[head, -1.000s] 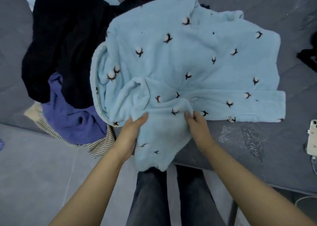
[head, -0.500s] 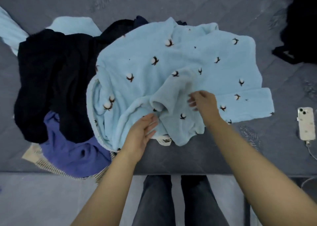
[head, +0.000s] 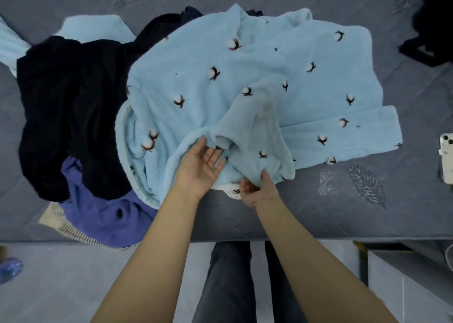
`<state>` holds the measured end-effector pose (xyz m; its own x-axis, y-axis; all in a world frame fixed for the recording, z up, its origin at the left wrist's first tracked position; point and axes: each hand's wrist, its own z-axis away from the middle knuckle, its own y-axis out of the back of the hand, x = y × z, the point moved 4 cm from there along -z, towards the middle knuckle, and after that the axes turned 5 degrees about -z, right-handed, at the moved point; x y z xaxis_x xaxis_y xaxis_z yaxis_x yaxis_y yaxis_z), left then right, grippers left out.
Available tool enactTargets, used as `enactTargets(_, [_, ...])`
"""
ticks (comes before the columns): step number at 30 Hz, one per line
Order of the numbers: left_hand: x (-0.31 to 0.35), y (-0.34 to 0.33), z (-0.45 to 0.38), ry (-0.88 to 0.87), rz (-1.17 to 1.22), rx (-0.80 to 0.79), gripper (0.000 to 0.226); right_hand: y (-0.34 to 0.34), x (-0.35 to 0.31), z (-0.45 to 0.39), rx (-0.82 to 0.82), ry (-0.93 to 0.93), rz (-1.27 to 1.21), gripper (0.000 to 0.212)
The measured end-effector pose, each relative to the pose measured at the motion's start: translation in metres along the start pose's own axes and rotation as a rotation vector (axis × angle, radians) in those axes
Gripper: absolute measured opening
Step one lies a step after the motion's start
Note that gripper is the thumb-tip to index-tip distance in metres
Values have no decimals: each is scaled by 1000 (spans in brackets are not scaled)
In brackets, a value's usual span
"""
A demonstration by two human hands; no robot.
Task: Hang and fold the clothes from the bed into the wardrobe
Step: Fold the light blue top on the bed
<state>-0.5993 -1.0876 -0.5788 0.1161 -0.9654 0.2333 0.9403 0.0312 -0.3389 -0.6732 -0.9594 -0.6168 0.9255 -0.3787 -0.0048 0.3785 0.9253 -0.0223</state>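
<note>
A light blue fleece garment (head: 245, 77) with small cotton-flower prints lies spread on the grey bed (head: 343, 212). One flap of it is folded over near the front edge. My left hand (head: 199, 168) lies palm up with straight fingers, its fingertips slid under a fold of the fleece. My right hand (head: 257, 187) pinches the lower hem of the folded flap, beside a white label. A black garment (head: 68, 106) and a purple one (head: 103, 207) are heaped to the left.
A striped beige cloth (head: 66, 229) pokes out beneath the purple garment at the bed's front edge. A white phone (head: 447, 160) lies at the right edge, a black item (head: 431, 23) at the back right. Grey floor and my legs are below.
The fleece flap was lifted from the bed's front edge and folded back onto the garment. My right hand came back down to the flap's hem; my left hand turned palm up.
</note>
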Motion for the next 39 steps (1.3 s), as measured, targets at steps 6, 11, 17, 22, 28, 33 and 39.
enactTargets(6, [9, -32, -3, 42, 222, 73, 35, 8, -88, 31, -13, 203, -19, 35])
enactTargets(11, [18, -49, -6, -9, 403, 73, 33, -40, -186, 65, -402, 175, -55, 39])
enactTargets(17, [-20, -57, -1, -259, 595, -43, 45, -86, -272, 77, -636, 353, 206, 41])
enactTargets(22, [-64, -45, -18, -218, 439, 226, 20, -49, -302, 21, -323, 393, 341, 28])
enactTargets(28, [-76, -17, -30, -310, 212, 395, 24, 12, -317, -33, -136, 356, 428, 5])
enactTargets(33, [-71, -9, -27, -345, 109, 473, 32, 16, -328, -41, -133, 446, 562, 19])
enactTargets(39, [-103, 3, -5, -345, 171, 747, 39, 51, -304, -43, -37, 219, 568, 71])
